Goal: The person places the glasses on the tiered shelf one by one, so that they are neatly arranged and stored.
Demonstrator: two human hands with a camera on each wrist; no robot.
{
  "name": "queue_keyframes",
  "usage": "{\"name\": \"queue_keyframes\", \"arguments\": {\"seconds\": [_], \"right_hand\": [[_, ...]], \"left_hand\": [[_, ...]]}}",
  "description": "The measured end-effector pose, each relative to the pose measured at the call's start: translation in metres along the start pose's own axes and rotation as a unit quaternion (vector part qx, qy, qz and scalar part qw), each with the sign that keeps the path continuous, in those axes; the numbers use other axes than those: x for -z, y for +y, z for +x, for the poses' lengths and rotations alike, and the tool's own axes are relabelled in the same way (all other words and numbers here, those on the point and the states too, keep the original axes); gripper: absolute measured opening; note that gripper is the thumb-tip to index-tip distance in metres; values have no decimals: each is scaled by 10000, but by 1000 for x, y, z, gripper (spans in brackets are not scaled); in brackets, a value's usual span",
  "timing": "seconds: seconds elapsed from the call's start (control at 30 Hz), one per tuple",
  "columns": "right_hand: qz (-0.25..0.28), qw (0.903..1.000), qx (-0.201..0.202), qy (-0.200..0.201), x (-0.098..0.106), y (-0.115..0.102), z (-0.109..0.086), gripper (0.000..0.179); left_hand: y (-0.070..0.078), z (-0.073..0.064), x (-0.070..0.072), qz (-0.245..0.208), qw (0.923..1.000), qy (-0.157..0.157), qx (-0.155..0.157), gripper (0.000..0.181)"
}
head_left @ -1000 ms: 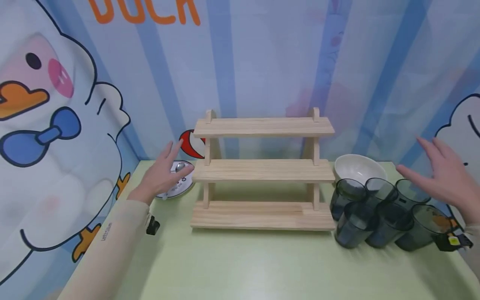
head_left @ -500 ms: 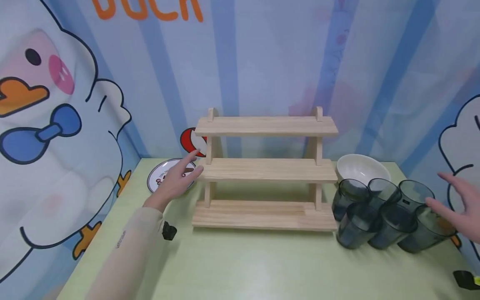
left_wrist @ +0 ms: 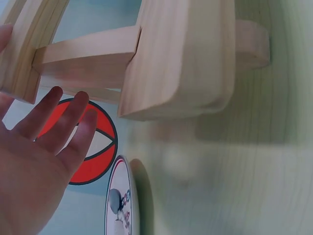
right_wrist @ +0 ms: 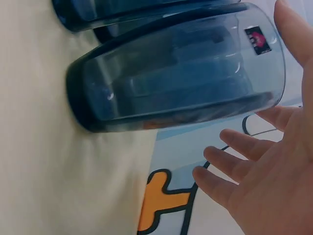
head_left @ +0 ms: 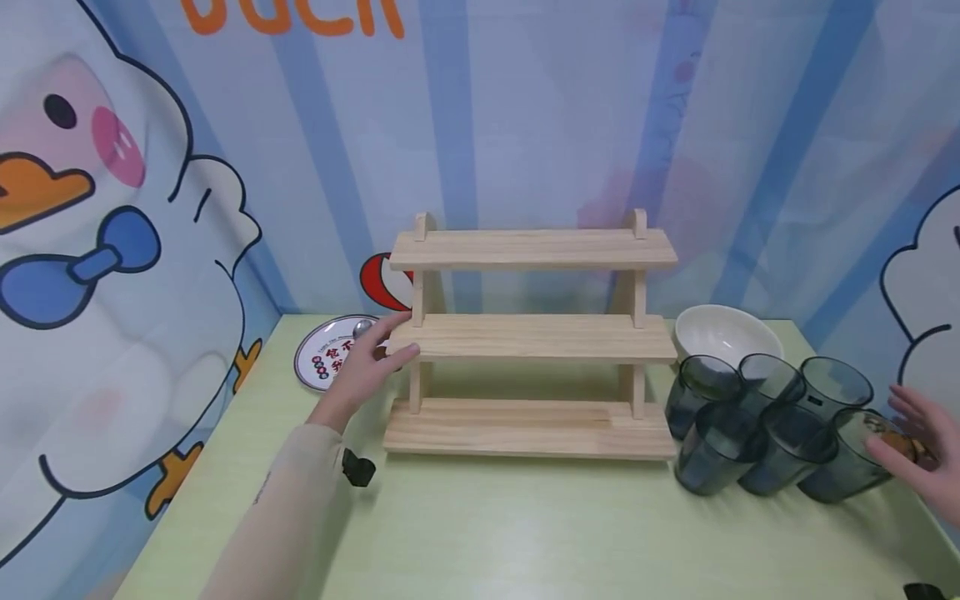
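A three-tier wooden shelf rack (head_left: 532,337) stands at the table's middle. My left hand (head_left: 360,379) is at the left end of its middle board, thumb in front and fingers beside it; contact is unclear. In the left wrist view that hand (left_wrist: 34,161) has its fingers extended near the board's end. Several dark, clear drinking glasses (head_left: 712,454) stand together at the right. My right hand (head_left: 926,450) is beside the front-right glass (head_left: 840,467). The right wrist view has this glass (right_wrist: 176,73) between the thumb and spread fingers, close to its rim, not gripped.
Behind the left hand lies a printed plate (head_left: 322,354) with a spoon (head_left: 362,328) on it. A white bowl (head_left: 727,329) stands behind the glasses. A blue striped curtain with duck pictures (head_left: 525,125) hangs behind the pale green table (head_left: 525,533).
My left hand has moved right, from over the plate to the rack's left side. My right hand has come down beside the front-right glass. The rack and glasses stay in place.
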State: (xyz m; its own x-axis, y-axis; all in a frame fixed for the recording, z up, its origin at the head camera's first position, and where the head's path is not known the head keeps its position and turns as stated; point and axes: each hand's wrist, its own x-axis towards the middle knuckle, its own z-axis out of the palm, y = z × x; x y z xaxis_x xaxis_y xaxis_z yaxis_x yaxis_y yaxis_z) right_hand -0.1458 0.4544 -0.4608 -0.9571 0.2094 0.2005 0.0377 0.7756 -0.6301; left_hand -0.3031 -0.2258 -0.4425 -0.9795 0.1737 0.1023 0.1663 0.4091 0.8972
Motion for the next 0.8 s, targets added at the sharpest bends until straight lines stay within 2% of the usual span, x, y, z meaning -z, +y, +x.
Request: {"name": "queue_keyframes", "arguments": {"seconds": [0.23, 0.33, 0.5, 0.63, 0.8], "right_hand": [[575, 9982, 63, -130, -9, 13, -11, 79], [775, 9966, 222, -169, -14, 22, -17, 83], [979, 9949, 254, 3, -21, 30, -21, 90], [1140, 9934, 106, 61, -28, 33, -24, 87], [1541, 9877, 181, 201, -34, 35, -25, 84]], "left_hand": [[0, 1, -5, -499, 9987, 79, -28, 64], [1, 2, -6, -680, 9976, 89, -7, 62], [3, 2, -6, -898, 9959, 48, 96, 60], [5, 3, -6, -1118, 9937, -11, 91, 59], [5, 3, -5, -1314, 9913, -35, 102, 57]]}}
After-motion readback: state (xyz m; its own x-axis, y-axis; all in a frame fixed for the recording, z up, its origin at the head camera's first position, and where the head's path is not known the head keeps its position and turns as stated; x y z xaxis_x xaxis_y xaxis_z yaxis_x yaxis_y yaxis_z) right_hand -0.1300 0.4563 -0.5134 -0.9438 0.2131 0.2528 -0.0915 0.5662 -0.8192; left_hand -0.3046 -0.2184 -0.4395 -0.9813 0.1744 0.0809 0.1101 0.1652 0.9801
